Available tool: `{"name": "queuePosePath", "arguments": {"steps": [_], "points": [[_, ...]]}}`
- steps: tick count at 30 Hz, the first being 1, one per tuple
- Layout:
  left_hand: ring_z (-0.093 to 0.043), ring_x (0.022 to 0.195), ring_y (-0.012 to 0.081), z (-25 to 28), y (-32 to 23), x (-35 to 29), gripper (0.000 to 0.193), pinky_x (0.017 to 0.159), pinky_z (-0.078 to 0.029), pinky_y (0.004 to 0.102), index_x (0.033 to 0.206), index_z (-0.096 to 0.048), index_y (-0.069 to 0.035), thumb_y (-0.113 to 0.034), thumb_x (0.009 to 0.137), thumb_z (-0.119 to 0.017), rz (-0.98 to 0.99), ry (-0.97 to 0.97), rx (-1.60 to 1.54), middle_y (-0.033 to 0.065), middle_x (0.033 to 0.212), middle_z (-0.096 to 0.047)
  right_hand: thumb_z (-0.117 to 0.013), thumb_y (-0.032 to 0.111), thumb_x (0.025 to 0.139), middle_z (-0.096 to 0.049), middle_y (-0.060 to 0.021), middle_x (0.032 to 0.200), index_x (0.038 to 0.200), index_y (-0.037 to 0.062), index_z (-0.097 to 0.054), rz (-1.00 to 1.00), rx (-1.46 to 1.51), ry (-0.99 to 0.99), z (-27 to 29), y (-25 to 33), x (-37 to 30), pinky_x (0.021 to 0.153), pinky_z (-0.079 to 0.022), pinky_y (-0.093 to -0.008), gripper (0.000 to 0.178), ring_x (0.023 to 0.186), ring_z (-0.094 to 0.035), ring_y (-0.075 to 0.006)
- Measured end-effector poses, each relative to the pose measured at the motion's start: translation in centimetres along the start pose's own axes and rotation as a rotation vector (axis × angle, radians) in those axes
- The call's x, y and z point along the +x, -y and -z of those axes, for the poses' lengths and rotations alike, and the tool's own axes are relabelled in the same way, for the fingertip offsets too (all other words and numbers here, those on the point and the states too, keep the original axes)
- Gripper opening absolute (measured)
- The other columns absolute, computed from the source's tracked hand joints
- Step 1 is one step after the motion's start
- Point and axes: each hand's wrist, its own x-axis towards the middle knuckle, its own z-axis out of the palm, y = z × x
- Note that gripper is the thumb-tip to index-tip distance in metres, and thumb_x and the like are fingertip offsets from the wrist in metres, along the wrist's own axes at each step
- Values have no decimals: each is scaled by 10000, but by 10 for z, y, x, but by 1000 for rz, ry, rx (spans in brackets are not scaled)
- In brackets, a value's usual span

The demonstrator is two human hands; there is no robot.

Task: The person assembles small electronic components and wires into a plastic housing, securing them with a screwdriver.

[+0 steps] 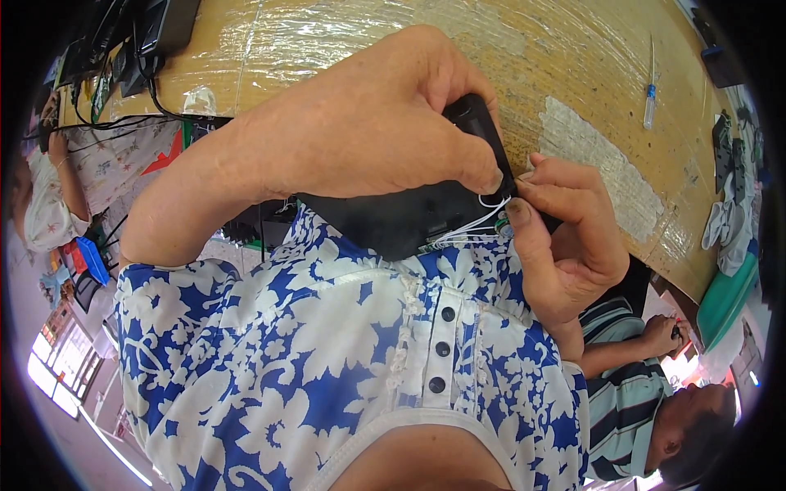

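My left hand [385, 123] is shut around a black plastic casing [401, 217], held close to my chest above my blue and white flowered shirt [327, 344]. Its thumb presses on the casing's upper end. My right hand [565, 237] is at the casing's right edge, thumb and forefinger pinched on thin white wires [479, 222] that loop out of it. A bit of green circuit board shows where the wires come out.
A wooden table under clear film [368, 33] lies behind my hands, with a thin white and blue tool [649, 90] on it. Black devices and cables [155, 33] sit at the top left. A person in a striped shirt [630, 401] works at lower right, another person [45, 204] at left.
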Motion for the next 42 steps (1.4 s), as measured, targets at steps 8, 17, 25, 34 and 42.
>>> {"name": "queuePosePath", "arguments": {"steps": [8,17,25,34,42], "points": [[-557,662,17,-3,6,0,84,587,-422,174,845,-698,2,-12,776,-744,-32,-46,4,-25,724,-643,-727,-122,630,-665,-130,840,838,-22,-688,138,-166,-27,-5,-1,2,864,-547,-412,234,776,-664,-265],[-544,652,17,-9,-1,5,131,581,-419,186,806,-670,-3,-36,692,-725,-154,-110,82,-30,703,-625,-720,-107,632,-669,-148,847,866,-33,-708,172,-186,-34,-3,5,4,864,-542,-430,245,780,-661,-278],[-541,643,14,-8,3,-1,119,572,-413,188,770,-661,-12,-45,678,-728,-173,-193,68,-36,692,-619,-696,-82,657,-667,-169,930,962,-46,-726,133,-137,75,3,12,6,898,-526,-472,309,828,-658,-293],[-547,642,17,-12,7,-9,118,562,-419,193,739,-649,-26,-50,658,-732,-266,-244,117,-29,682,-622,-708,-72,671,-655,-186,960,996,-64,-712,232,-227,133,2,18,10,836,-535,-409,325,839,-644,-306],[-537,620,18,-17,5,-19,141,537,-414,202,735,-632,-38,-41,639,-735,-327,-349,190,-26,677,-611,-703,-68,770,-663,-146,942,945,-72,-691,-230,297,68,-2,10,7,778,-475,-278,175,854,-631,-198]]}}
